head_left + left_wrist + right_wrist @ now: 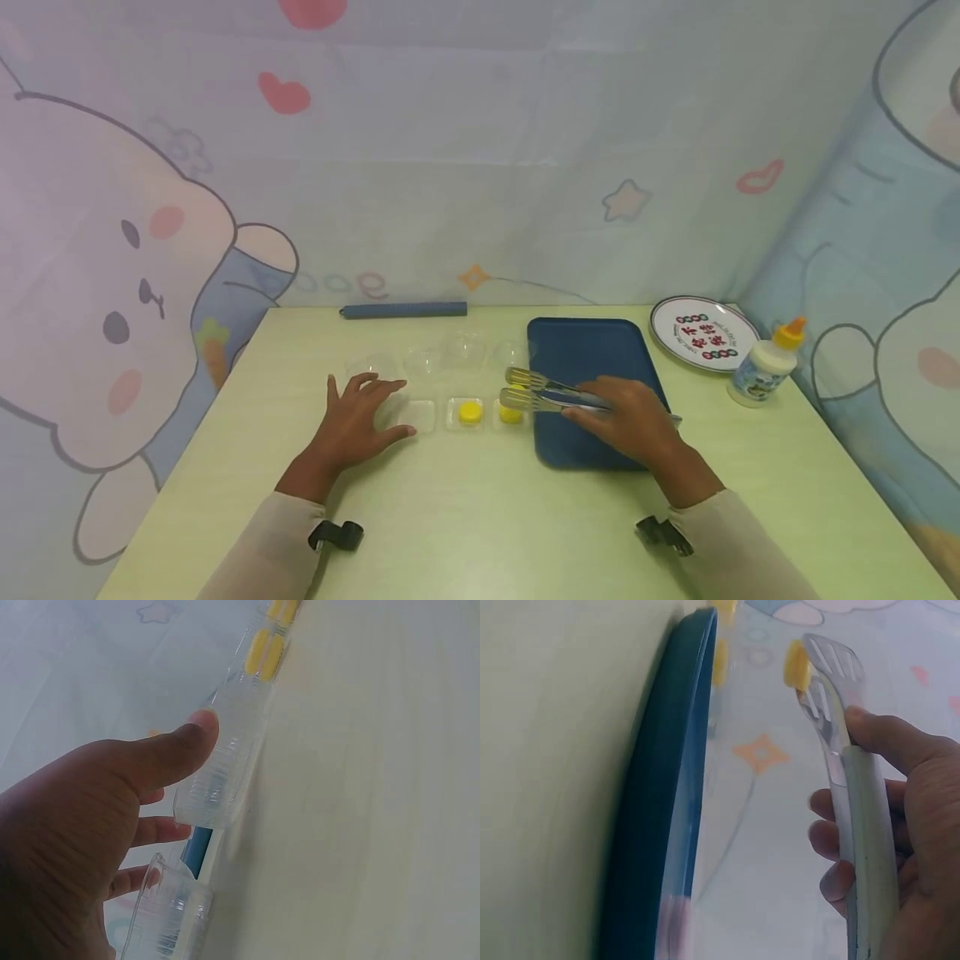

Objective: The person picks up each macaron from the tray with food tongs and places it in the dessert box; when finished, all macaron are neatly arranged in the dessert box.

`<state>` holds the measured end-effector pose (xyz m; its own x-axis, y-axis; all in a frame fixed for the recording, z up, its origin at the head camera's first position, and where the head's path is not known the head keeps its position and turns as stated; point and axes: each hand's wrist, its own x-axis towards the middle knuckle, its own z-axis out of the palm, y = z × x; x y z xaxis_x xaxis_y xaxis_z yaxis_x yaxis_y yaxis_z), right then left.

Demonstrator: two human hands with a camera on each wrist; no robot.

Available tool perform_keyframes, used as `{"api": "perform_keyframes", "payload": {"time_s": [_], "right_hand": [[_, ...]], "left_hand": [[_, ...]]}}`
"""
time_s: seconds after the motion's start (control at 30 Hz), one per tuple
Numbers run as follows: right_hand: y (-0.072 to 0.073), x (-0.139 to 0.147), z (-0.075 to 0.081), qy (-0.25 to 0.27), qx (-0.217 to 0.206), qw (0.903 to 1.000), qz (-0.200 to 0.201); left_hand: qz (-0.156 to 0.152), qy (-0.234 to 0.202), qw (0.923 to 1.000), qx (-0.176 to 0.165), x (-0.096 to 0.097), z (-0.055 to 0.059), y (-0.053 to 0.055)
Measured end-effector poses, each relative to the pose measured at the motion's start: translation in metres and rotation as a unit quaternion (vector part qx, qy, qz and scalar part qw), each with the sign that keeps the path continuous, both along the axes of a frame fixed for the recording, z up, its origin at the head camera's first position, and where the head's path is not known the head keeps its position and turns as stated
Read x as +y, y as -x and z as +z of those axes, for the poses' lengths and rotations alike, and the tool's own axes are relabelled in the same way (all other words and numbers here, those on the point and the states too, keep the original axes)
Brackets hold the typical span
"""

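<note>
Your right hand point(628, 417) is clamped on slotted tongs point(870, 847) above the blue tray point(592, 350); their heads pinch a yellow disc point(797, 665) beyond its left edge. Left of the tray, your left hand point(356, 423), fingers apart, is beside a clear plastic box point(417, 416).

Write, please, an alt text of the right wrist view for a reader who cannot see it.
A right hand grips slotted tongs, with a yellow piece at their tips. A dark blue tray shows edge-on at the picture's left; behind is a pale printed backdrop.
</note>
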<state>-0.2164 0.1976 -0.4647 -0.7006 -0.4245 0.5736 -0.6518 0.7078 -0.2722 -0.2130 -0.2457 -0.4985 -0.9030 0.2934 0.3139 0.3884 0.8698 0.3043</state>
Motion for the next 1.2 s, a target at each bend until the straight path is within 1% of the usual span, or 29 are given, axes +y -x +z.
{"api": "perform_keyframes", "payload": {"time_s": [0.1, 0.2, 0.37, 0.57, 0.67, 0.77, 0.93, 1.03, 1.2], "right_hand": [[0.001, -0.015, 0.002, 0.014, 0.014, 0.9998, 0.008], [0.002, -0.031, 0.002, 0.018, 0.025, 0.9995, 0.009], [0.001, -0.061, 0.002, -0.001, 0.017, 0.9998, 0.007], [0.003, -0.093, -0.002, -0.02, 0.033, 0.999, 0.022], [0.004, -0.105, -0.002, -0.032, 0.015, 0.9992, 0.02], [0.004, -0.114, 0.002, -0.037, -0.015, 0.9992, 0.008], [0.005, -0.128, 0.005, -0.06, -0.049, 0.997, -0.007], [0.005, -0.136, 0.004, -0.072, -0.064, 0.9953, -0.01], [0.006, -0.145, 0.003, -0.076, -0.075, 0.9943, -0.012]], "left_hand": [[0.002, 0.003, 1.0, 0.001, -0.001, -0.001, 0.0], [0.002, 0.004, 1.0, 0.002, -0.001, -0.001, 0.0], [0.005, 0.006, 1.0, 0.001, -0.002, 0.0, 0.0], [0.003, 0.008, 1.0, 0.005, -0.002, 0.002, 0.0], [0.001, 0.006, 1.0, 0.006, -0.001, 0.001, 0.0], [0.002, 0.004, 1.0, 0.0, -0.001, -0.001, 0.001], [0.005, 0.001, 1.0, -0.007, -0.001, -0.004, 0.0], [0.005, -0.001, 1.0, -0.008, -0.002, -0.004, 0.0], [0.003, 0.001, 1.0, -0.002, -0.002, -0.002, 0.001]]}}
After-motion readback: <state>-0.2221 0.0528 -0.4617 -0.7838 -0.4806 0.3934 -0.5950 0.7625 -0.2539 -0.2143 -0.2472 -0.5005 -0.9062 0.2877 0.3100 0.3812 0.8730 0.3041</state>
